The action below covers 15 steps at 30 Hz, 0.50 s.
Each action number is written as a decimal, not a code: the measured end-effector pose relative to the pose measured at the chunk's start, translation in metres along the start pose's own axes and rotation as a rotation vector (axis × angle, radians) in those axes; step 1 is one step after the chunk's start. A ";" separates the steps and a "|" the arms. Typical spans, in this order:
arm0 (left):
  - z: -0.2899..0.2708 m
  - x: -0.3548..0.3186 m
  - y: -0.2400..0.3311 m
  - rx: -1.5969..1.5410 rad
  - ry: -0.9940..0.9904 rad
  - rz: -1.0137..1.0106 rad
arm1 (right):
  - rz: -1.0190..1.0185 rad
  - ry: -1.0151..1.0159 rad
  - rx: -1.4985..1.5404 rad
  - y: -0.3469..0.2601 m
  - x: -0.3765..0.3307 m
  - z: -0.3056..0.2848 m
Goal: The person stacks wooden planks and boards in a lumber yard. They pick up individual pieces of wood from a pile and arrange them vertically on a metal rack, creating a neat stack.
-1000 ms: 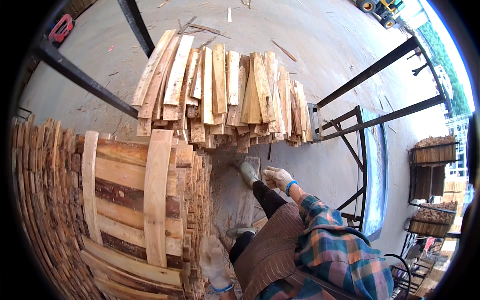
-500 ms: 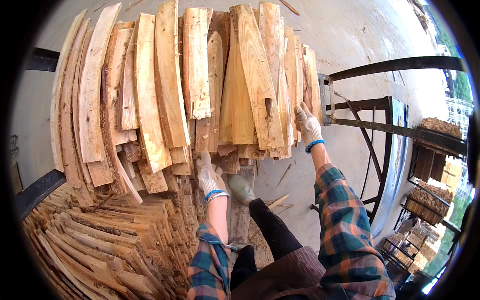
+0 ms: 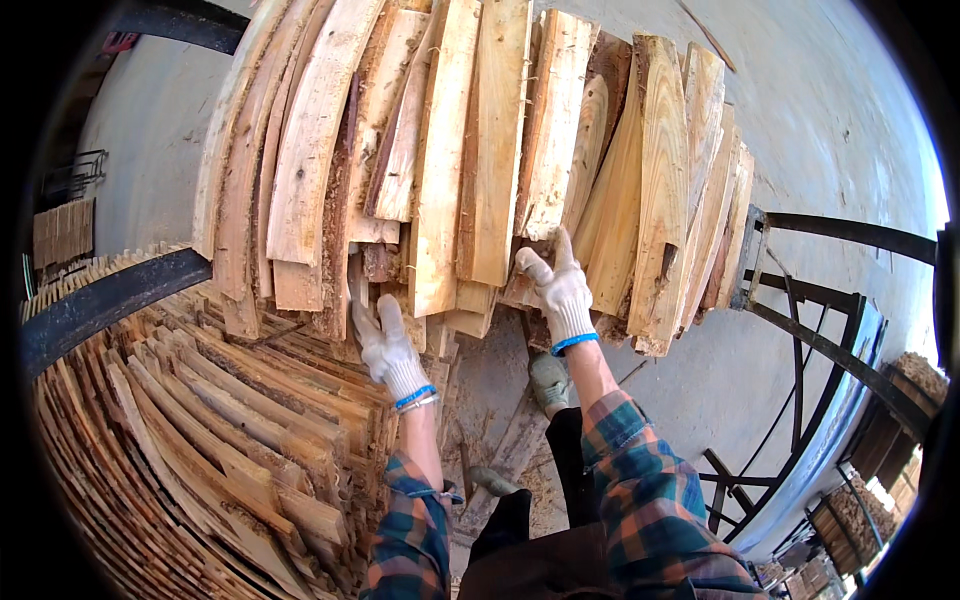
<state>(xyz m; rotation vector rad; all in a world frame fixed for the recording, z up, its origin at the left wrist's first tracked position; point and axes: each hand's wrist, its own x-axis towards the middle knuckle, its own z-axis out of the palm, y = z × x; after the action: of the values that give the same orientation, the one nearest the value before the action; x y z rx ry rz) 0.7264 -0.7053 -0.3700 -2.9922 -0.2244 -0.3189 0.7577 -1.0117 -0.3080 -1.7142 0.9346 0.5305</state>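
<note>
A wide pile of rough wooden boards [image 3: 445, 160], pale with some bark edges, lies with its near ends toward me. My left hand [image 3: 390, 350], in a white knitted glove with a blue cuff, is at the near ends of boards on the pile's left half. Its thumb and forefinger stand apart, with no board between them. My right hand [image 3: 560, 290], gloved the same way, reaches up to the near end of a bark-edged board [image 3: 556, 130] in the middle. Its thumb and forefinger are spread at that end; whether they press on it I cannot tell.
Stacked thin boards [image 3: 230, 430] fill the lower left, beside a dark metal bar [image 3: 120, 300]. A black metal frame [image 3: 850, 330] stands at right, with more wood stacks [image 3: 850, 520] beyond. My boot [image 3: 548, 380] is on the floor below the pile. Concrete floor [image 3: 800, 130] lies behind.
My view has turned left, so the pile appears further right. My right hand has gone from the pile's right end to its middle. My left hand has shifted left along the board ends.
</note>
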 end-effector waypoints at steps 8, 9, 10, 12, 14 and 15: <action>-0.064 0.071 0.114 -0.701 -0.206 -0.601 | 0.111 -0.080 1.157 0.035 0.020 0.016; -0.057 0.070 0.116 -0.587 -0.220 -0.502 | 0.129 0.001 1.020 0.033 0.021 0.027; -0.052 0.064 0.113 -0.741 -0.064 -0.497 | 0.147 -0.038 0.947 0.031 0.013 0.034; -0.060 0.078 0.110 -1.021 -0.263 -0.811 | 0.132 -0.029 0.710 0.042 0.002 0.035; -0.064 0.096 0.102 -1.317 -0.407 -1.315 | -0.013 0.016 0.597 0.048 -0.004 0.049; -0.059 0.100 0.105 -1.331 -0.361 -1.195 | -0.085 0.045 0.536 0.050 -0.008 0.055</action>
<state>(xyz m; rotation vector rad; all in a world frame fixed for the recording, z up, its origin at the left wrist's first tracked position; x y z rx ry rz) 0.8276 -0.8030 -0.3018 -3.4256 -2.8022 0.0852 0.7184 -0.9640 -0.3507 -1.2750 0.9296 0.1605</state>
